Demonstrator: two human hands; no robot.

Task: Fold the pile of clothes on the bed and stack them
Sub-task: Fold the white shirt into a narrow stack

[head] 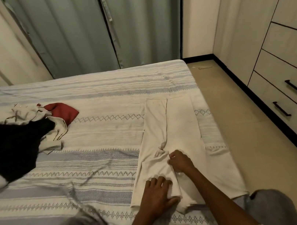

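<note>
Head view: a person kneeling at the near edge of a bed works on cream trousers, spread lengthwise on the right side of the striped cover with the legs running toward the far edge and the waist end nearest the knees. The left hand lies flat with fingers spread on the near part of the cloth, apparently to pin it while a fold is set. The right hand, just beyond it, pinches a ridge of fabric near the crotch seam, probably to draw one half over the other or to pull out a crease. One layer already looks doubled along the left side, so the folding of this garment seems begun but not finished. The rest of the pile lies well apart on the left of the bed, still unfolded: a black garment nearest, crumpled pale cloth behind it, and a red piece at the far right of the heap. No folded stack shows anywhere on the cover, so most of the task looks to be ahead. Grey-green curtains hang beyond the bed, and drawers with dark handles line the right wall. No brand, label or writing can be read on any item.
</note>
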